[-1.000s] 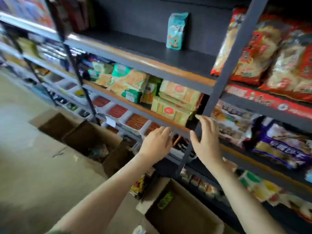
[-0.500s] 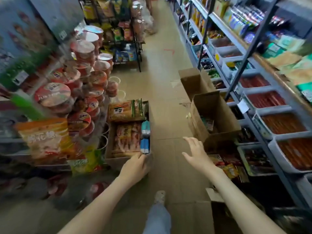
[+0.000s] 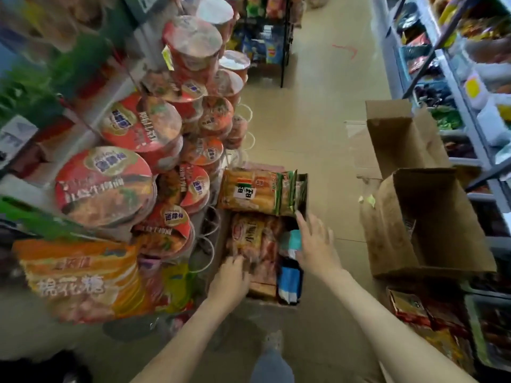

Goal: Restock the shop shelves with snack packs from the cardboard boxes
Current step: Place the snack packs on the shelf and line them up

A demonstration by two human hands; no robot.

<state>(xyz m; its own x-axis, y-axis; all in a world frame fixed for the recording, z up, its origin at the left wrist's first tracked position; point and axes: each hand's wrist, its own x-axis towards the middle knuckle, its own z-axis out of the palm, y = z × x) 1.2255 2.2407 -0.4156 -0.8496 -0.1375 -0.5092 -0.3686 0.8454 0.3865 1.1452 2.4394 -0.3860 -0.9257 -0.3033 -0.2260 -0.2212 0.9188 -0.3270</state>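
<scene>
An open cardboard box (image 3: 272, 301) on the aisle floor holds orange rice-cracker snack packs (image 3: 250, 193), reddish packs (image 3: 250, 234) and blue-white packs (image 3: 289, 280). My left hand (image 3: 229, 279) reaches into the box's near left part, fingers curled at the edge of a reddish pack; the blur hides whether it grips. My right hand (image 3: 315, 243) hovers over the box's right side with fingers spread, above a teal pack (image 3: 293, 239).
Stacked instant-noodle bowls (image 3: 138, 131) and a big orange bag (image 3: 80, 277) crowd the left. Two open brown boxes (image 3: 420, 222) stand on the right by the shelving (image 3: 470, 114) with trays. Bare floor runs down the aisle ahead. My foot (image 3: 273, 341) is below.
The view swung from the right-hand shelves down to the floor box. Both hands moved forward from above the floor into the box of snack packs.
</scene>
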